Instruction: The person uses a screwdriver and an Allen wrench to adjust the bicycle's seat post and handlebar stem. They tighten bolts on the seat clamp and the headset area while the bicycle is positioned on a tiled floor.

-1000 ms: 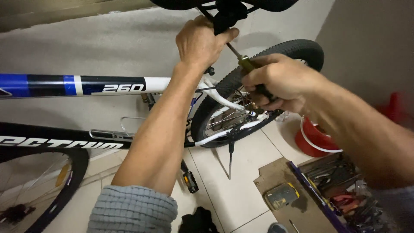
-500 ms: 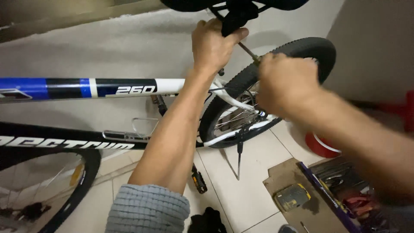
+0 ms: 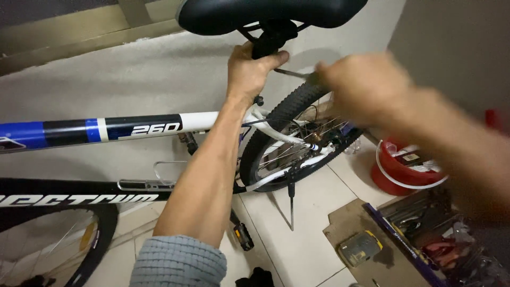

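Note:
A bicycle with a white, blue and black frame (image 3: 159, 123) stands sideways in front of me. Its black saddle (image 3: 271, 11) is at the top of the view. My left hand (image 3: 251, 70) grips the seat post clamp just under the saddle. My right hand (image 3: 366, 85), blurred by motion, holds a tool whose thin metal shaft (image 3: 291, 72) points at the clamp beside my left thumb. The rear wheel (image 3: 287, 141) sits below both hands, and the kickstand (image 3: 290, 202) rests on the tiled floor.
A red bucket (image 3: 396, 178) stands at the right by the wall. An open toolbox (image 3: 446, 234) with several tools lies on cardboard at lower right, next to a yellow and black device (image 3: 361, 247). A second wheel (image 3: 79, 244) shows at lower left.
The view has tilted up, so the saddle now shows fully. My right hand has swung up and right with the tool, while my left hand stays on the clamp.

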